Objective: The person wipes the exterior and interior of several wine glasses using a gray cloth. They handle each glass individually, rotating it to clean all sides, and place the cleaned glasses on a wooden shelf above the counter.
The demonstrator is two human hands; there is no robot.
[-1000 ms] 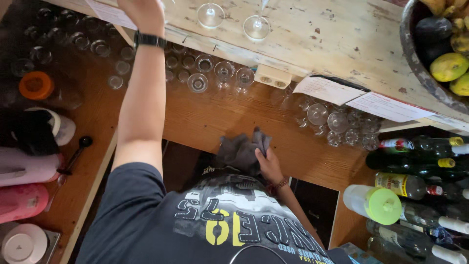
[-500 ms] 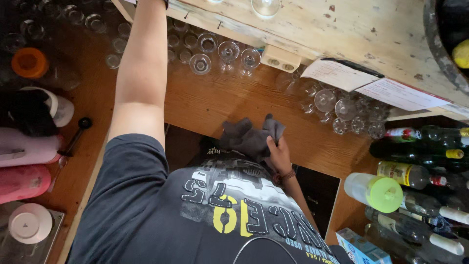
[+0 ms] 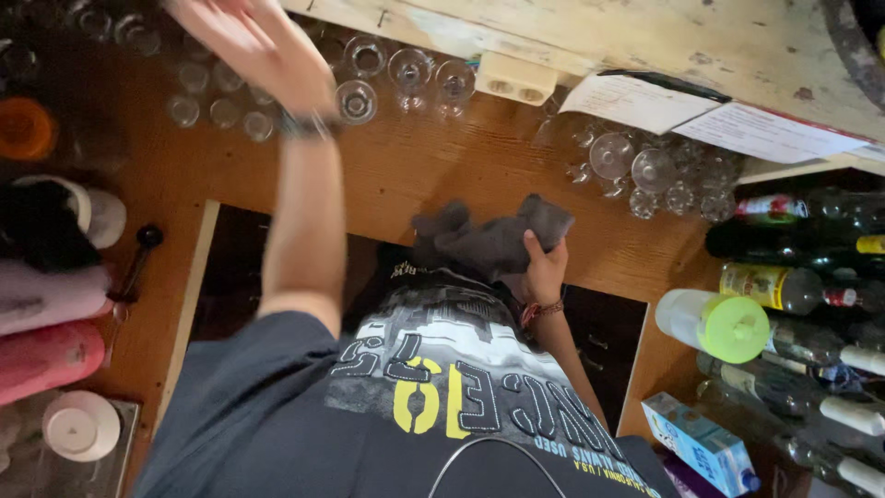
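My left hand [image 3: 249, 46] is raised at the top left, blurred, with its fingers apart and nothing in it; a dark watch band sits on its wrist. It hovers over rows of clear glasses [image 3: 406, 74] standing on a brown wooden shelf [image 3: 415, 175]. Close to my chest, my right hand [image 3: 544, 272] grips a crumpled grey cloth [image 3: 489, 240] above the shelf's near edge. My dark printed shirt fills the lower middle of the view.
A second cluster of glasses [image 3: 645, 171] stands at the right under paper sheets [image 3: 701, 115]. Several bottles [image 3: 793, 286], a white bottle with a green cap [image 3: 728, 325] and a blue carton [image 3: 701, 443] crowd the right. Pink rolls [image 3: 46, 323] lie at the left.
My left hand has drawn back from the pale counter above and now hangs over the glasses. The right hand with the cloth has shifted slightly right and nearer.
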